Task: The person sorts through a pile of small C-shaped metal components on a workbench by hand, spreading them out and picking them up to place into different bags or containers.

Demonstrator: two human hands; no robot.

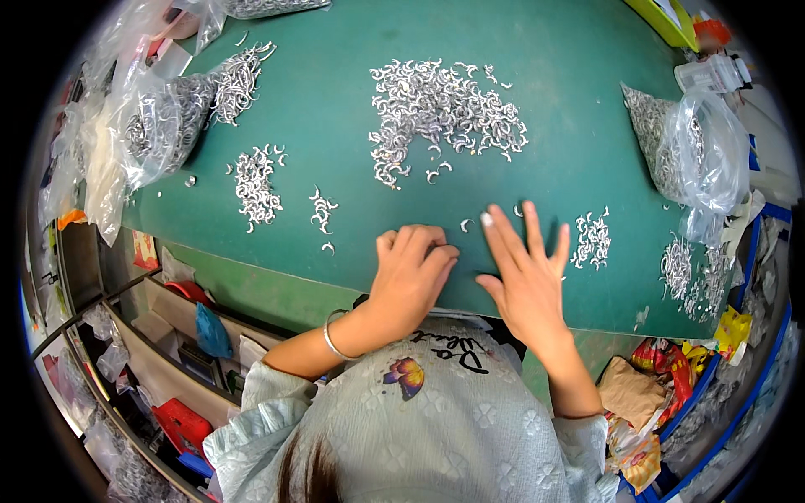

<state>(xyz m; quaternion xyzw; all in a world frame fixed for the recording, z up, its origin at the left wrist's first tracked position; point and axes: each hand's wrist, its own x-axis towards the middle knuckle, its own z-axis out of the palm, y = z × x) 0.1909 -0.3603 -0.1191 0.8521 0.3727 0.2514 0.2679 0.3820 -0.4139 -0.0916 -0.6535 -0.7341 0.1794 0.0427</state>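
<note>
Small silver crescent-shaped metal pieces lie on a green table top (335,268). My left hand (408,272) rests near the front edge, its fingers curled in and thumb tip close to the index finger; whatever it holds, if anything, is hidden. My right hand (527,281) lies palm down with fingers spread. A single crescent piece (466,225) sits just left of its fingertips, and another crescent (517,210) shows between two fingers. Beyond both hands spreads the large pile of crescents (449,109). To the right of my right hand is a small pile of crescents (592,240).
A clear bag of crescents (172,121) spills at the far left; another bag (662,142) stands at the right beside a clear plastic jar (713,75). More crescents (257,189) lie on the left. Open drawers (180,335) hang below the left edge; packets (637,394) lie lower right.
</note>
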